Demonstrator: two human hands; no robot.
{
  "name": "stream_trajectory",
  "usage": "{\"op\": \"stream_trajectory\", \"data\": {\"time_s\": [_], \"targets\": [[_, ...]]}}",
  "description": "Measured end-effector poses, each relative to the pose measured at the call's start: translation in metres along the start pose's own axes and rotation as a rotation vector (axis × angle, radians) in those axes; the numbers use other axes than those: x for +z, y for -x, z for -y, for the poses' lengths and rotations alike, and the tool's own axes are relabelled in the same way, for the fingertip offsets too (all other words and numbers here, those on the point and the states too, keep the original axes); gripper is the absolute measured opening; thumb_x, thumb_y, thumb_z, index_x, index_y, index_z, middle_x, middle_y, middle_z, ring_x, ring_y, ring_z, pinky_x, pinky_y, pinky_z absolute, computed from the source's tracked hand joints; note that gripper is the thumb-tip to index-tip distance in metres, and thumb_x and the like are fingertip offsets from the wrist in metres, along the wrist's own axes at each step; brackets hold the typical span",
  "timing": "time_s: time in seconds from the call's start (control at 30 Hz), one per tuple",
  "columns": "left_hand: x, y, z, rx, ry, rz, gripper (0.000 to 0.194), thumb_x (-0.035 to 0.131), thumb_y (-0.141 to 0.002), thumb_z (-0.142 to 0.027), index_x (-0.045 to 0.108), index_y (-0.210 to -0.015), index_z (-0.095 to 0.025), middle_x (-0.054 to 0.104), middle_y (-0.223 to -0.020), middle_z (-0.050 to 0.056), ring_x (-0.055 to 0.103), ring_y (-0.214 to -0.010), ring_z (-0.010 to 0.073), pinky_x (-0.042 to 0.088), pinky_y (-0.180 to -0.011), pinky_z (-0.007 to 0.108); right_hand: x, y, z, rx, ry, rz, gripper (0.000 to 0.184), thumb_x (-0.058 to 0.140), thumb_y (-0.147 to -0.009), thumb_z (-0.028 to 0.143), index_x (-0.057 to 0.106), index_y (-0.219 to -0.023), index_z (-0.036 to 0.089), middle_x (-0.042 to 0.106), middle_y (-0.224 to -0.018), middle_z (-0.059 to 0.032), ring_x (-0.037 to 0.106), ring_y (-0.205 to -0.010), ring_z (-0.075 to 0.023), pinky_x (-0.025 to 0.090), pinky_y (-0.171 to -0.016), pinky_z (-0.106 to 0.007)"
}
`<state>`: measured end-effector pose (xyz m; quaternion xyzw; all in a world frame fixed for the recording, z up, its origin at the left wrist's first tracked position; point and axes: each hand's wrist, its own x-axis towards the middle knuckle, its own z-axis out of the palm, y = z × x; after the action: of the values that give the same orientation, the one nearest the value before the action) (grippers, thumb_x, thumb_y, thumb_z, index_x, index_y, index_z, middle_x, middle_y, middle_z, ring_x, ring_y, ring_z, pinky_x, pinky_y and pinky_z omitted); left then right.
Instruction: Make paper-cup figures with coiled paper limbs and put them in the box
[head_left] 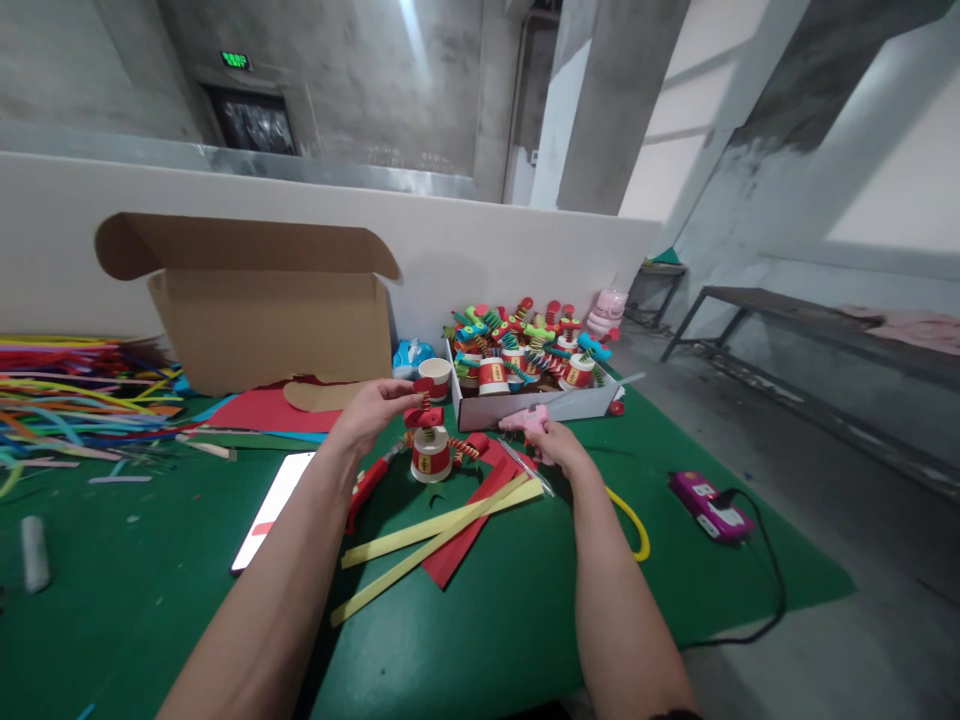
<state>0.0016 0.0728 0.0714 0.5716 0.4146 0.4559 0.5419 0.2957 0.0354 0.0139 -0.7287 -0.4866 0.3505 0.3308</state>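
At the far left of the green desk point(112, 630) we see a blurred white tube point(34, 555), and behind it a loose heap of coloured strips point(90, 400). Next comes a brown cardboard box point(277, 325) with its flap raised, and a red sheet point(259, 410) lying in front of it. Nearer to us a phone point(270, 505) with a bright screen lies partly behind our left forearm. Just right of it lies a red-handled tool point(369, 487), partly covered by the same arm.

Our left hand point(367, 415) reaches in from that side, thumb and fingers pinching the red top of a paper-cup figure point(431, 458). The figure stands upright on the desk, between our two hands, with coiled paper arms at its sides. Behind it are a blue object point(412, 356) and a pale cup point(435, 373); in front, yellow strips point(397, 541) cross over red strips point(450, 562).

Farther right, a white tray point(547, 406) is crowded with similar figures point(493, 375). Before it, our right hand point(562, 450) has its fingers wrapped around a pink glue gun point(529, 419), nozzle towards the left. Beside that forearm curves a yellow loop point(636, 522), and near the right edge lies a purple device point(709, 507) with a black cable point(777, 580).
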Motion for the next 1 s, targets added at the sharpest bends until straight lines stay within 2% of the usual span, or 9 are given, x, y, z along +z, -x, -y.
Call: {"op": "stream_trajectory", "data": {"time_s": [0.2,0.3,0.4,0.47,0.53,0.57,0.63,0.7,1.0], "targets": [[0.0,0.0,-0.001,-0.017,0.012,-0.018,0.038,0.088,-0.051,-0.04,0.074,-0.078,-0.017,0.074,-0.079,0.005,0.064,-0.071,0.0148,0.047,-0.069,0.026,-0.001,0.005,0.006,0.008,0.318,-0.088,0.025,0.054,-0.083,0.031,0.069,-0.078,0.012,0.069,-0.071,-0.0143,0.067,-0.089,-0.0261,0.045,-0.074,-0.028],[0.0,0.0,-0.001,-0.017,0.018,-0.029,0.037,0.087,-0.052,-0.038,0.074,-0.078,-0.017,0.074,-0.08,0.005,0.064,-0.071,0.0151,0.047,-0.07,0.027,-0.008,0.015,0.013,0.061,0.527,-0.102,0.031,0.053,-0.085,0.036,0.071,-0.084,0.012,0.071,-0.081,-0.0173,0.065,-0.096,-0.0277,0.045,-0.078,-0.03],[-0.001,-0.001,-0.001,-0.024,0.022,-0.03,0.035,0.087,-0.053,-0.037,0.075,-0.079,-0.017,0.074,-0.081,0.006,0.065,-0.072,0.0159,0.048,-0.07,0.028,-0.004,0.024,0.033,-0.028,0.62,-0.26,0.031,0.052,-0.086,0.04,0.069,-0.092,0.015,0.07,-0.097,-0.0168,0.064,-0.099,-0.027,0.046,-0.079,-0.032],[-0.001,-0.001,-0.001,-0.025,0.021,-0.023,0.036,0.087,-0.053,-0.038,0.075,-0.079,-0.017,0.074,-0.081,0.007,0.065,-0.071,0.0164,0.048,-0.07,0.028,0.01,0.028,0.053,-0.232,0.438,-0.295,0.026,0.048,-0.089,0.034,0.067,-0.091,0.016,0.07,-0.098,-0.0129,0.064,-0.097,-0.024,0.045,-0.083,-0.032],[-0.002,-0.001,-0.001,-0.02,0.017,-0.013,0.038,0.087,-0.053,-0.039,0.074,-0.08,-0.016,0.074,-0.082,0.007,0.065,-0.071,0.0165,0.048,-0.07,0.028,0.033,0.031,0.075,-0.423,0.105,-0.152,0.018,0.049,-0.087,0.028,0.064,-0.088,0.018,0.07,-0.094,-0.0073,0.064,-0.093,-0.0196,0.046,-0.085,-0.031],[-0.002,-0.001,-0.001,-0.017,0.019,-0.012,0.039,0.087,-0.052,-0.04,0.074,-0.08,-0.016,0.074,-0.081,0.007,0.064,-0.071,0.0165,0.048,-0.07,0.028,0.047,0.031,0.085,-0.47,-0.079,-0.013,0.013,0.053,-0.084,0.027,0.062,-0.087,0.018,0.069,-0.094,-0.0056,0.064,-0.092,-0.0179,0.047,-0.084,-0.03],[-0.002,-0.002,-0.001,-0.01,0.028,-0.012,0.043,0.087,-0.05,-0.043,0.074,-0.08,-0.016,0.074,-0.079,0.006,0.064,-0.07,0.0163,0.047,-0.07,0.028,0.073,0.031,0.099,-0.472,-0.416,0.223,0.015,0.061,-0.079,0.028,0.057,-0.091,0.019,0.069,-0.092,-0.0035,0.065,-0.089,-0.0162,0.05,-0.083,-0.03],[-0.002,-0.002,-0.001,-0.005,0.043,-0.018,0.045,0.088,-0.047,-0.044,0.074,-0.078,-0.015,0.073,-0.077,0.005,0.063,-0.069,0.0157,0.047,-0.07,0.028,0.093,0.029,0.105,-0.415,-0.626,0.323,0.027,0.07,-0.072,0.028,0.054,-0.091,0.02,0.068,-0.09,-0.0018,0.066,-0.087,-0.0156,0.051,-0.082,-0.03],[0.002,-0.002,-0.002,0.003,0.055,-0.049,0.046,0.09,-0.041,-0.042,0.073,-0.075,-0.016,0.071,-0.072,0.003,0.06,-0.066,0.0138,0.045,-0.068,0.026,0.118,0.031,0.093,-0.391,-0.931,0.344,0.039,0.078,-0.063,0.037,0.054,-0.09,0.022,0.07,-0.08,0.0019,0.069,-0.077,-0.0155,0.054,-0.074,-0.029]]}}
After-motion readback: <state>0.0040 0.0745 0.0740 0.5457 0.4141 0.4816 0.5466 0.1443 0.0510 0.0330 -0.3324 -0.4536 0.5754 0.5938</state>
